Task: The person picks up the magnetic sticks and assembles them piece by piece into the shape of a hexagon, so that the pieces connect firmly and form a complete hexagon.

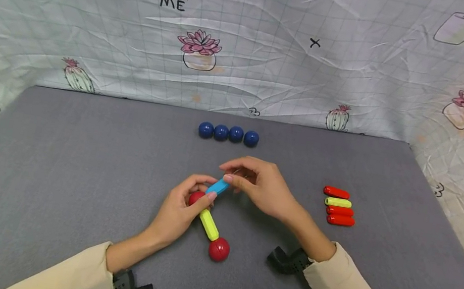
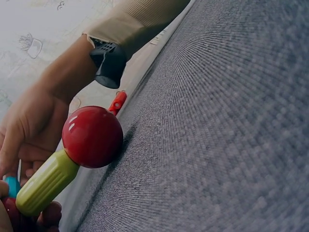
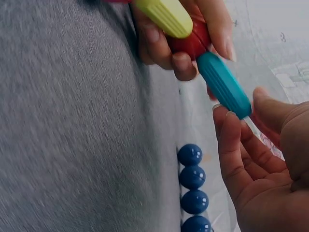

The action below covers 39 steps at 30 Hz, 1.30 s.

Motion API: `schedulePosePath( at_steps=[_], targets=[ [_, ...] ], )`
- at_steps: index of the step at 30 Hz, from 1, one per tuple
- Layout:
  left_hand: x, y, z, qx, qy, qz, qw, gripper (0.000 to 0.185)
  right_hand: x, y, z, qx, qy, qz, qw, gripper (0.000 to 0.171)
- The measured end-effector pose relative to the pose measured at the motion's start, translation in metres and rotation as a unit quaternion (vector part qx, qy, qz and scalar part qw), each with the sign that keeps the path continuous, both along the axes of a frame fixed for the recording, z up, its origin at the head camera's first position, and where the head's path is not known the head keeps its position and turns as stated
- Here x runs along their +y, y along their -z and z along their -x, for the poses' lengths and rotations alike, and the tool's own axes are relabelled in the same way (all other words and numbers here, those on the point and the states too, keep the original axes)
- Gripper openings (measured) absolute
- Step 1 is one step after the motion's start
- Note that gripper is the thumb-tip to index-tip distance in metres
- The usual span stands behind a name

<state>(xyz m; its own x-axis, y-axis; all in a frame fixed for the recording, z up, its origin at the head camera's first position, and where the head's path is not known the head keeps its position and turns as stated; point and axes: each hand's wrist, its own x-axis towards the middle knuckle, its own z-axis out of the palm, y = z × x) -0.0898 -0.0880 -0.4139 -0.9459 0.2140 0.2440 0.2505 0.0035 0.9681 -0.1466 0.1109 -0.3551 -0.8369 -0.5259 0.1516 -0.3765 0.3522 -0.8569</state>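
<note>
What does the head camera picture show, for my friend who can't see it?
Two hands join toy pieces on a gray table: the left hand grips a red ball, the right hand pinches a blue stick. Four blue balls sit behind.

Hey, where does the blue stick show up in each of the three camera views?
Head: blue stick at centre, between both hands.
Left wrist: only its tip shows, at the lower left edge.
Right wrist: upper right, pinched by the right hand.
Shared landmark: the yellow stick appears in all three.
</note>
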Motion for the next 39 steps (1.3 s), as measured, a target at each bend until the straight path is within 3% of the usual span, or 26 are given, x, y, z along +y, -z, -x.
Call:
schedulePosePath(
  at_steps=[4, 8, 12, 17, 26, 39],
  targets=[
    [0.001, -0.017, -0.005, -0.010, -0.001, -0.002, 0.9999, 0.024, 0.008, 0.001, 0.012, 0.014, 0.026, 0.005, 1.000, 0.023],
    [0.002, -0.031, -0.009, -0.013, 0.002, 0.006, 0.9999, 0.027, 0.017, 0.005, 0.028, 0.040, 0.088, -0.003, 0.995, 0.025],
    [0.001, -0.019, -0.004, -0.014, 0.002, 0.007, 0.9999, 0.028, 0.022, 0.010, 0.042, 0.059, 0.151, -0.031, 0.986, 0.030],
    [-0.001, -0.005, 0.000, -0.014, 0.004, -0.002, 0.9999, 0.028, 0.019, 0.016, 0.054, 0.067, 0.182, -0.067, 0.979, 0.039],
    [-0.001, -0.001, -0.002, -0.025, 0.015, -0.019, 0.9994, 0.028, 0.012, 0.031, 0.071, 0.062, 0.188, -0.105, 0.975, 0.044],
    [-0.002, -0.001, -0.001, -0.013, 0.028, -0.034, 0.9989, 0.029, 0.010, 0.034, 0.079, 0.038, 0.209, -0.119, 0.970, 0.039]
  ],
)
